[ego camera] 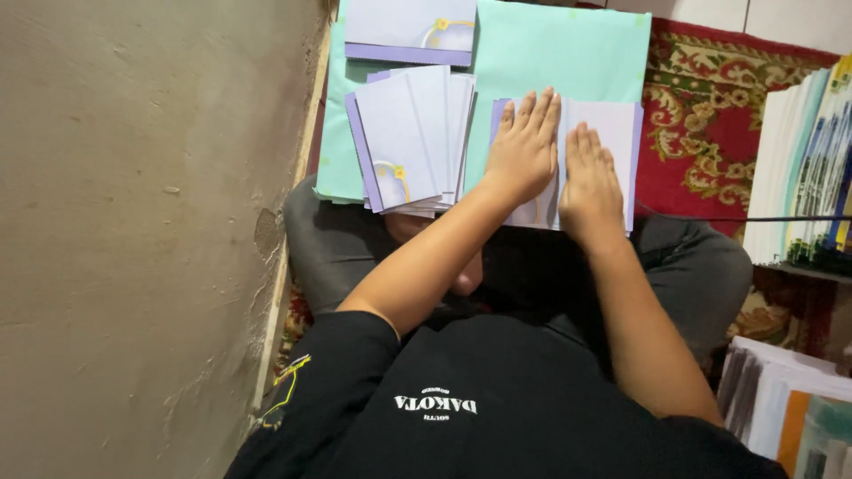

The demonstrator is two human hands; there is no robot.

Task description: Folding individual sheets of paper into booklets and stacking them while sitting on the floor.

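Left hand: the left hand [524, 146] lies palm down, fingers straight and close together, flat on the pale lilac card [612, 133]; it grips nothing, only presses
Right hand: the right hand [590, 182] is just beside it, also flat and fully open, fingers together, palm on the same card; nothing held in it either
Card under the hands: pale lilac with a darker purple edge; it rests on the mint green sheet [568, 53] right in front of the person's crossed legs [692, 266]; both hands cover its middle, so I cannot tell whether it is folded
Stack to the left: a fanned pile of lilac cards [408, 137], each with a small gold and yellow ornament near one corner; it sits on the same green sheet, near the left hand but apart from it
Further card: one more lilac card [408, 27] at the top edge of view, above the pile
Floor: a red patterned carpet [710, 98] shows to the right of the green sheet
Wall: a bare grey wall [133, 222] fills the left side
Right edge: upright stacks of printed sheets [808, 160], white with coloured edges
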